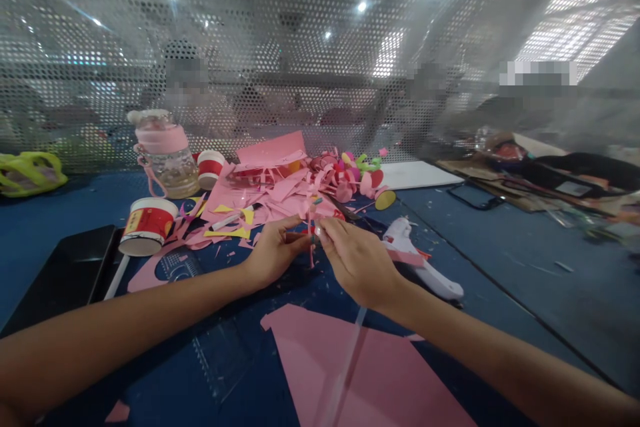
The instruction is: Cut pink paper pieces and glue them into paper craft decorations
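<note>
My left hand (275, 250) is closed in a pinch on a thin upright pink strip (311, 255), which carries small greenish bits. Fingertips of my right hand (357, 257) are pressed together at the same strip, from the other side. A translucent white stick (347, 363) runs from under my right hand down over a pink paper sheet (320, 353); whether the palm grips it is hidden. Just beyond my right wrist lies a white glue gun (437, 280). A heap of pink paper scraps (280, 197) rises behind both hands.
At left are a red-and-yellow paper cup (149, 227) on a white stick, a black tablet-like slab (63, 273) and a pink-lidded bottle (170, 160). A clear ruler (220, 360) lies below my left forearm. A perforated screen (300, 33) stands behind the blue table.
</note>
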`<state>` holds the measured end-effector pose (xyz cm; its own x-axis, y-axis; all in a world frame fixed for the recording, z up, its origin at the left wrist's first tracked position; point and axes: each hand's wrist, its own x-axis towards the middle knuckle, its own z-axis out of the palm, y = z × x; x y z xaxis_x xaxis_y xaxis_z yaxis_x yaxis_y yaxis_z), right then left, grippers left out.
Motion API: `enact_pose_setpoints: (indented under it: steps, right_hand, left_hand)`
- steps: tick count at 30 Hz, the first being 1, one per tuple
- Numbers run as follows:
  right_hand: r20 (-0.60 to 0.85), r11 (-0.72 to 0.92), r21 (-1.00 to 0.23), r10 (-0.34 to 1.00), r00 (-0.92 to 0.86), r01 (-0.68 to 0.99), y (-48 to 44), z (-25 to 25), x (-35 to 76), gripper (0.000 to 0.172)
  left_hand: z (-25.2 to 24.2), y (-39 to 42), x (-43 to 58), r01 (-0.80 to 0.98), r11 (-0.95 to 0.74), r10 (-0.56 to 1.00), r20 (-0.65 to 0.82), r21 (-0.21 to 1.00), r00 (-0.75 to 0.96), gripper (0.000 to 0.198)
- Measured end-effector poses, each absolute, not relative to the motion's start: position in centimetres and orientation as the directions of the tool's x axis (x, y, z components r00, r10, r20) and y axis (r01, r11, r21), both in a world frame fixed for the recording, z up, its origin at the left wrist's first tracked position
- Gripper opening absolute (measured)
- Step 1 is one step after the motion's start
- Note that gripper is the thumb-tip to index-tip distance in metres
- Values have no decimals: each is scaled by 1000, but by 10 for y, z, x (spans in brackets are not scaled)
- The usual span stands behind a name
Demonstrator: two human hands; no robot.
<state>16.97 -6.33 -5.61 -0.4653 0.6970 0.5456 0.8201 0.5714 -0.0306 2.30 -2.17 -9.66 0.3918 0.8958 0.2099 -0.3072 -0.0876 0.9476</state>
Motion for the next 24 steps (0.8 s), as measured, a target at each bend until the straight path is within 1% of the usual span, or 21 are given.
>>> enact_pose_setpoints:
  steps: [2,4,10,15,24]
  right_hand:
    - [543,568,62,671,-505,821,-63,-58,169,23]
    - [531,558,120,663,-528,821,-64,-59,168,23]
    - [500,547,164,671,-547,821,-65,-55,166,20]
    - [492,525,224,666,-560,821,-65,-56,166,15]
    - [554,496,306,601,-576,813,-63,-59,162,20]
  left_hand:
    - [-96,-22,23,-309,-107,890,229,945,394,24]
    - [-96,-23,23,-299,-138,876,257,944,408,26]
    - [-91,-29,23,-214,-255,830,327,943,451,30]
    - [-92,-30,23,-202,-308,813,367,930,451,20]
    - [-95,-28,23,-192,-418,774,459,888,436,10]
